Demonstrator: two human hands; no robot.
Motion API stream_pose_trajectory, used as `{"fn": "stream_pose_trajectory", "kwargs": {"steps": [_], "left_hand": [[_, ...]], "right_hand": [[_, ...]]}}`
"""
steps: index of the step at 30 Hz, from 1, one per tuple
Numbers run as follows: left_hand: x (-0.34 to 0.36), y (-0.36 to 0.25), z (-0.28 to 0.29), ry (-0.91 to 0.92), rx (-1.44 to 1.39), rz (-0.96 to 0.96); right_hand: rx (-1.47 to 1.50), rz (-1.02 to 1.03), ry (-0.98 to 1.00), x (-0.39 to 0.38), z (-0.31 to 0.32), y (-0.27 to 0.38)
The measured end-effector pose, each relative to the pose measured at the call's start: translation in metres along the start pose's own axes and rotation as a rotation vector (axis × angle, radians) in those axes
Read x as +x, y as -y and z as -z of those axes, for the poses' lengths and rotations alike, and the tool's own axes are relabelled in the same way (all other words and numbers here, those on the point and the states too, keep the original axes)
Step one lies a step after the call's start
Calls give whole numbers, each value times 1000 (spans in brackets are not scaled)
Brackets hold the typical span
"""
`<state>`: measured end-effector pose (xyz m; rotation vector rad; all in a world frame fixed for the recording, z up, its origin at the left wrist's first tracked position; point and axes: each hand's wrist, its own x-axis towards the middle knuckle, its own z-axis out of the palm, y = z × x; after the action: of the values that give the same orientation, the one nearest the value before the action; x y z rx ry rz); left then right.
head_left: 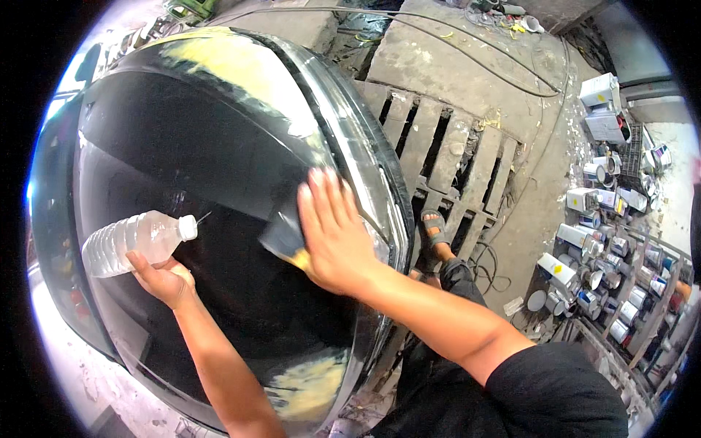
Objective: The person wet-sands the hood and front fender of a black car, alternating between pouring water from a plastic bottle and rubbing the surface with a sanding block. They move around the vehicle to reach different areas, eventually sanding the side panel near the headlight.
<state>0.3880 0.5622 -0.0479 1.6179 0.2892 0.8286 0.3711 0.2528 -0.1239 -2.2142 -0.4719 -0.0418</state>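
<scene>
One clear bottle [130, 243] across left grip [166, 282], cap [188, 228] rightward.

The head view comes from the left unit of a side-by-side fisheye pair worn on the person's head. It faces steeply downward from above the work. A dark vehicle panel [168, 124] fills the left half at close range. Over it, the left hand [164, 281] lies left of center and the right hand [332, 237] near the middle, both in the near field. The forearms [438, 314] enter from below. The floor [445, 62] and a sandaled foot [436, 228] are farther down; metal cans [582, 199] occupy the far right. Straight edges bow toward the rim, outside which the corners are black.
</scene>
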Motion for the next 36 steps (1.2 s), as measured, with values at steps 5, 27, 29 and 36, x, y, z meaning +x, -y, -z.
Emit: {"fn": "stream_pose_trajectory", "kwargs": {"steps": [5, 27, 29, 36], "left_hand": [[-2, -4, -4, -14, -20, -14], [3, 3, -9, -29, 34, -42], [0, -4, 0, -36, 50, -31], [-4, 1, -13, -58, 21, -42]], "right_hand": [[68, 13, 13, -77, -2, -9], [120, 87, -17, -3, -19, 38], [87, 67, 62, -57, -11, 13], [127, 147, -60, -6, -16, 21]]}}
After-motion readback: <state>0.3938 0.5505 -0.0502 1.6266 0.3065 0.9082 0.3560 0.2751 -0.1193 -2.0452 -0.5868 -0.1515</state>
